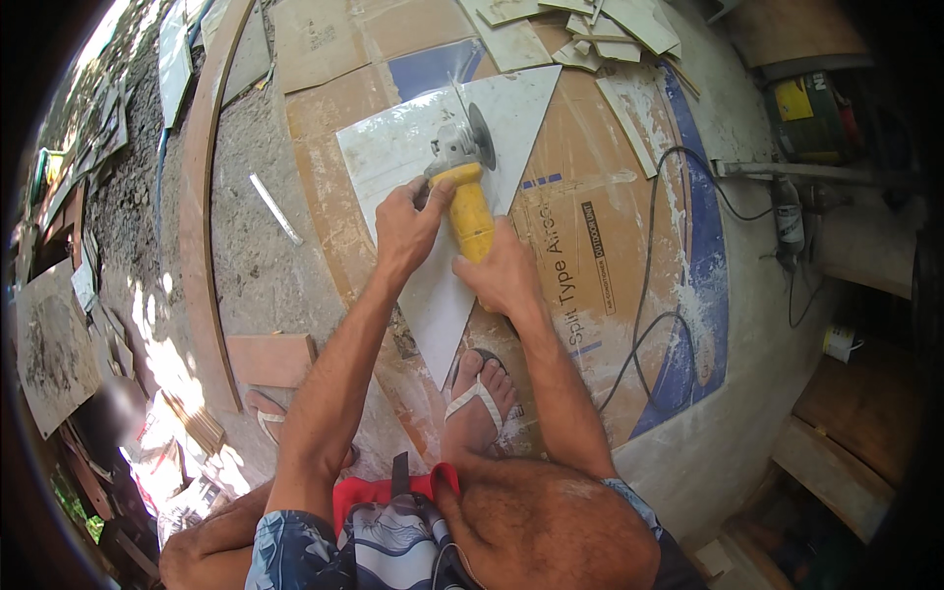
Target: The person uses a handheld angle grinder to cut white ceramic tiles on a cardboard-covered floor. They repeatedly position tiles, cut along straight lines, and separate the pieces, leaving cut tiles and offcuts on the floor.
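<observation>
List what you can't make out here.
All in the head view:
- Grinder's rear end: hidden by the right hand.
- Cord's path: lost behind the right forearm.
- Left foot: partly hidden by the left forearm.
- Disc: angle hides whether it touches the tile.

Everything's seen from up on the wearer's head, through the left of two wide fisheyes pointed pretty much straight down, with the right knee (560, 511) caught big and close at the bottom edge. The left hand (411, 221), right hand (503, 267), grinder (472, 218) and sheet (433, 315) are framed a bit farther off, just above centre, looked at from above and behind. Ground (261, 265) on both sides is squeezed in too, the long plank (200, 187) gets bent near the rim, and the corners are blacked out.
</observation>
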A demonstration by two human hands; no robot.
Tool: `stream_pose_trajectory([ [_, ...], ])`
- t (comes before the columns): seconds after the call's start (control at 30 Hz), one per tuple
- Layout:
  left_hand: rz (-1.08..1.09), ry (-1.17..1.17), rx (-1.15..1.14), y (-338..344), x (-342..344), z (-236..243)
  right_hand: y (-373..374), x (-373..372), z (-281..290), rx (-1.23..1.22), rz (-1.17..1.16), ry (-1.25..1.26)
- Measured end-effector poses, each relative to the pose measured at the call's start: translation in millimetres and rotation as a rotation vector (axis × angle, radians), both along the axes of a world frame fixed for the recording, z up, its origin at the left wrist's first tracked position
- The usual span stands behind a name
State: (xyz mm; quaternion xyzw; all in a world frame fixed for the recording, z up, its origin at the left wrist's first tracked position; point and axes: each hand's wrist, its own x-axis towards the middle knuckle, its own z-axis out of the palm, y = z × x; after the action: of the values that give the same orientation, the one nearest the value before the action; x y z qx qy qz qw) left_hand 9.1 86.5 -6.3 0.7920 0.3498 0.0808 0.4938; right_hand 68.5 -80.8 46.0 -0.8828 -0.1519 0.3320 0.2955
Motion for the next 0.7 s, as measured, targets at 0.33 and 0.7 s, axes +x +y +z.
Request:
stream_pose_trajectory([
  [0.33, -0.006, -0.013, -0.007, 0.5, 0.3, 0.9, -0.5, -0.2, 1.3, -0.016, 0.005, -0.005],
  [0.7, 0.001, 0.009, -0.051, -7.8, -9.0, 4.3, -8.9, -8.4, 0.3, -0.022, 0.008, 0.001],
])
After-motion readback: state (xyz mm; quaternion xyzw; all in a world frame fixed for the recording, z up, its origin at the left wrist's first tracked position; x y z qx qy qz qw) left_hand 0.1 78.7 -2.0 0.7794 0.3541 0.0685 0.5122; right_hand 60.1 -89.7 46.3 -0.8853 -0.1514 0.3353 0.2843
